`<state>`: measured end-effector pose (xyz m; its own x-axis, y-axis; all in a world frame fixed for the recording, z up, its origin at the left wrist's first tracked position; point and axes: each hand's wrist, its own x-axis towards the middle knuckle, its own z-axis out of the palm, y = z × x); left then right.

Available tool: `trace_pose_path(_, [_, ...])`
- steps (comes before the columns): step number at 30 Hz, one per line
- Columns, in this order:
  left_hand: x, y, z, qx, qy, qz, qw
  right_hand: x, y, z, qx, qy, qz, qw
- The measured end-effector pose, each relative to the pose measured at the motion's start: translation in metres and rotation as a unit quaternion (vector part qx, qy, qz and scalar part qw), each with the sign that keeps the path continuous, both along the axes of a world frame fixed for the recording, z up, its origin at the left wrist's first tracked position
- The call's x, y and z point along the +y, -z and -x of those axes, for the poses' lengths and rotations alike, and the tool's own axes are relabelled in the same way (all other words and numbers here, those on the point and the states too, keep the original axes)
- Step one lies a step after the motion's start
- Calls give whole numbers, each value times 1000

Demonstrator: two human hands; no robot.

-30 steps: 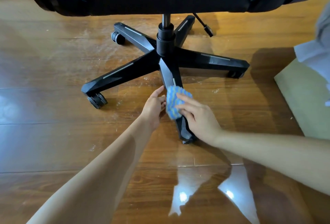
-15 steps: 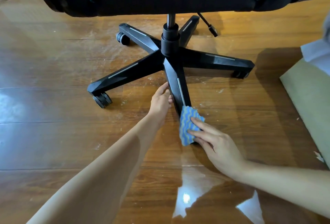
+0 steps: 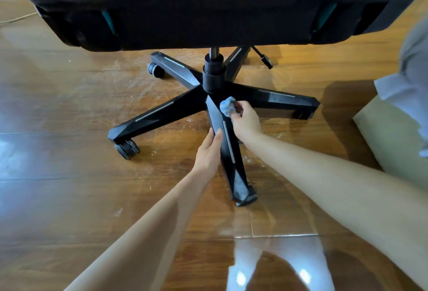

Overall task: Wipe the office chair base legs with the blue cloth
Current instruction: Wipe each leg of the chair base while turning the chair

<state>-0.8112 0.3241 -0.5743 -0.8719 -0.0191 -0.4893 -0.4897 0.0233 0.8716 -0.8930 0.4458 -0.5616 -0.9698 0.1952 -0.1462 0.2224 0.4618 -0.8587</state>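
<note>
Right hand [image 3: 246,121] clutches blue cloth [image 3: 227,106] on 6 o'clock leg [image 3: 228,147]; left hand [image 3: 208,151] open, bracing. Risk: chair rolls on castors.

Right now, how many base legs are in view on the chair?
5: near leg toward the camera, front-left leg, back-left leg, back-right leg partly hidden under the seat, right leg.

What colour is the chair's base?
Black, with a thin grey strip along each leg of the chair base; head view.
</note>
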Motion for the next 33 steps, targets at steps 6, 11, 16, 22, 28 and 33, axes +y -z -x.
trace_pose_path(6, [17, 13, -8, 26, -18, 35, 999, 22, 6, -74, -13, -44, -22, 999])
trace_pose_path(11, [13, 18, -3, 15, 6, 53, 998, 16, 6, -97, -6, -30, -27, 999])
trace_pose_path(16, [7, 15, -4, 10, 26, 65, 998, 4, -2, -30, -20, -28, -28, 999])
trace_pose_path(22, [4, 7, -5, 3, 59, 70, 996, 10, -5, 4, -63, -43, 9, 997])
trace_pose_path(28, [-5, 5, 1, -35, 84, 55, 994, 38, 11, -107, -60, -89, -43, 993])
trace_pose_path(33, [-4, 3, 3, -43, 77, 81, 993, 33, 13, -166, -39, -87, -53, 994])
